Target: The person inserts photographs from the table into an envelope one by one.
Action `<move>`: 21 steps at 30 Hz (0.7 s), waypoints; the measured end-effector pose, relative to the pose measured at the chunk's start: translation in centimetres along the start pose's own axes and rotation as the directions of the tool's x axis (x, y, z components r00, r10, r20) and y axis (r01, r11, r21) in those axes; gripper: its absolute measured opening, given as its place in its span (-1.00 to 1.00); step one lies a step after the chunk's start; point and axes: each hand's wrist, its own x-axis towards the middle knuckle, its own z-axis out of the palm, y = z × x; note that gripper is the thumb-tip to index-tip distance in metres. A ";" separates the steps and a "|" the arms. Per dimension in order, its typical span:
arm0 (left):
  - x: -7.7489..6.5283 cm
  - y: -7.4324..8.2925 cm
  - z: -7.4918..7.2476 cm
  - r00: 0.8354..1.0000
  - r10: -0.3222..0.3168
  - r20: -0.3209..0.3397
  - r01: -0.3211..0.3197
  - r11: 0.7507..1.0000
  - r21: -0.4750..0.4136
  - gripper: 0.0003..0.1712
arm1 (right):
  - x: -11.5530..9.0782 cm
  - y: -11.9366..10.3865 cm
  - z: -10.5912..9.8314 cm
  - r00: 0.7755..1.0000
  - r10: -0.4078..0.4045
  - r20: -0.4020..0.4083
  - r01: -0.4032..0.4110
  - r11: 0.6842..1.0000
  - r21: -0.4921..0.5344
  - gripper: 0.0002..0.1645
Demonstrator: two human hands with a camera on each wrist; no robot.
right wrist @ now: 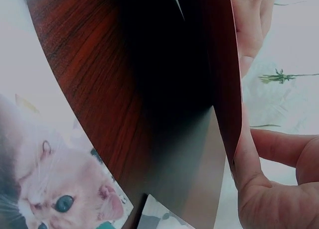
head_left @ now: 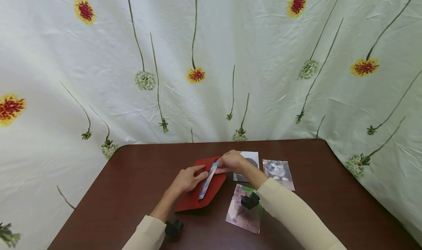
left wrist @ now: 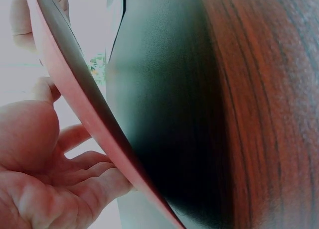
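Note:
A red envelope lies at a slant near the middle of the table, raised off its surface. From its mouth stands a bluish photo, partly inside. My left hand touches the envelope's left panel, with fingertips on its upper face and thumb beside the photo. At the upper right end, my right hand has curled fingers that pinch the photo by the envelope's mouth; the exact contact is partly hidden. In the right wrist view the red envelope appears edge-on, with the right hand against it.
On the dark wooden table, a grey-and-white cat photo lies at right. Another photo is partly behind the right hand. A pinkish cat photo sits nearer, below the right wrist. A flowered cloth hangs behind the table.

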 end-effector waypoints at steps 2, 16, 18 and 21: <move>0.0 -0.1 0.0 1.000 -0.004 0.000 0.004 1.000 0.002 -0.41 | 0.2 0.2 0.2 1.000 0.001 0.001 -0.001 1.000 0.008 -0.72; -0.1 0.1 -0.1 1.000 -0.010 0.000 0.010 1.000 -0.012 -0.42 | 0.6 0.8 1.1 1.000 -0.006 0.005 0.005 0.998 0.070 -0.71; -0.1 0.0 -0.1 1.000 -0.010 0.001 0.010 1.000 -0.014 -0.41 | 0.6 0.8 1.2 1.000 -0.003 0.005 0.003 0.998 0.070 -0.68; -0.1 0.0 -0.1 1.000 -0.008 0.004 0.008 1.000 -0.013 -0.41 | 0.7 0.8 1.3 1.000 0.003 0.002 -0.003 0.998 0.066 -0.63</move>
